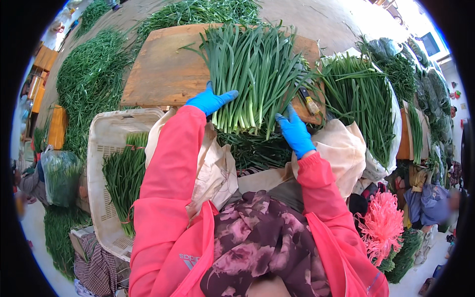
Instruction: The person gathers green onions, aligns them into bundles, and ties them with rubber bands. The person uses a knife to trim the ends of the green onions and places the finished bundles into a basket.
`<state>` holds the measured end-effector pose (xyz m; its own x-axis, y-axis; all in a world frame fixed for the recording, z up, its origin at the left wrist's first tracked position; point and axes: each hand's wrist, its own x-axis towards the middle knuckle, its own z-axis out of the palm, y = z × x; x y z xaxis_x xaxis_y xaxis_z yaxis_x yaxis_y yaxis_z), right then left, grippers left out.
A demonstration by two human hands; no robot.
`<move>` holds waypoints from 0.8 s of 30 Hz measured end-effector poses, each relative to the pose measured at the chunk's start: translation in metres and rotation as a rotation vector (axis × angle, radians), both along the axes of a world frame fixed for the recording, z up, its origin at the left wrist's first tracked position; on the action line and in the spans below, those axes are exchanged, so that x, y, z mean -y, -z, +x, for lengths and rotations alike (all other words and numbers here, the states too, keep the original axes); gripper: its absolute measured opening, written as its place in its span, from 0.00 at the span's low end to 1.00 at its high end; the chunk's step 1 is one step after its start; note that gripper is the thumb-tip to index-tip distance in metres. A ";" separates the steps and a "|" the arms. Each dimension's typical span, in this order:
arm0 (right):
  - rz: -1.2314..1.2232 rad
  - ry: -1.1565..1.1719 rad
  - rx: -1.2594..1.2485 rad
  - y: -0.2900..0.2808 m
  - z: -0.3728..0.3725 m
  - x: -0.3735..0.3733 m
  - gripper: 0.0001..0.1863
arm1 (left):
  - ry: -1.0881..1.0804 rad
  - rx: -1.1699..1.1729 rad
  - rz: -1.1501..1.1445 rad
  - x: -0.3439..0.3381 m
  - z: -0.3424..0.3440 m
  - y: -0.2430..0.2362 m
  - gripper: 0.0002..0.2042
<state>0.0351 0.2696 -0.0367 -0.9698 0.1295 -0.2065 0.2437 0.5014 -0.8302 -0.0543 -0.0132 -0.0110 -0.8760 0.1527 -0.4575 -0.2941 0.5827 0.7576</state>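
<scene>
The pink-sleeved left arm (170, 158) and right arm (324, 190) reach forward from the lower edge, well apart. The blue-gloved left hand (212, 100) is spread, thumb (229, 96) stretched rightward. The right hand (297, 133), gloved alike, angles forward and inward, its digits parted; some fingers seem partly hidden.

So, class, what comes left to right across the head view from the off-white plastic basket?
Off-white plastic basket, left blue-gloved hand, long green leafy stalks, right blue-gloved hand, bright pink stringy bundle.
</scene>
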 end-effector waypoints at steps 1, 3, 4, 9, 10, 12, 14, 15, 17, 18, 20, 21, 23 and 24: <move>0.086 0.001 0.010 -0.013 0.008 -0.001 0.34 | -0.025 0.016 -0.127 0.002 0.001 -0.006 0.53; 0.265 0.015 0.025 -0.042 0.027 -0.004 0.33 | 0.025 0.064 -0.308 -0.005 0.008 -0.037 0.58; 0.227 0.043 -0.133 -0.036 0.033 -0.005 0.24 | 0.040 0.063 -0.331 -0.004 0.007 -0.038 0.59; 0.467 -0.135 -0.176 -0.053 0.058 0.020 0.25 | 0.063 0.045 -0.473 -0.003 0.009 -0.048 0.59; 0.497 -0.164 -0.165 -0.055 0.060 0.027 0.26 | 0.074 0.035 -0.486 -0.003 0.010 -0.048 0.58; 0.538 -0.228 -0.117 -0.061 0.061 0.043 0.28 | 0.076 0.005 -0.471 0.001 0.007 -0.038 0.58; 0.570 -0.285 -0.049 -0.066 0.056 0.057 0.30 | 0.080 -0.008 -0.483 0.002 0.007 -0.035 0.59; 0.588 -0.282 -0.037 -0.065 0.052 0.062 0.31 | 0.082 -0.006 -0.502 0.000 0.007 -0.037 0.59; 0.626 -0.281 -0.015 -0.062 0.043 0.068 0.33 | 0.083 -0.012 -0.517 0.000 0.006 -0.036 0.59; 0.621 -0.271 -0.026 -0.059 0.041 0.069 0.31 | 0.083 -0.021 -0.512 0.001 0.005 -0.033 0.59; 0.520 -0.230 -0.073 -0.045 0.043 0.065 0.28 | 0.095 -0.024 -0.464 0.003 0.005 -0.030 0.59; 0.471 -0.209 -0.094 -0.040 0.046 0.062 0.26 | 0.088 -0.022 -0.453 0.003 0.004 -0.029 0.57; 0.389 -0.181 -0.071 -0.036 0.052 0.056 0.20 | 0.073 -0.016 -0.429 0.003 0.005 -0.030 0.53; 0.348 -0.168 -0.059 -0.035 0.054 0.052 0.18 | 0.068 -0.014 -0.442 0.003 0.006 -0.032 0.53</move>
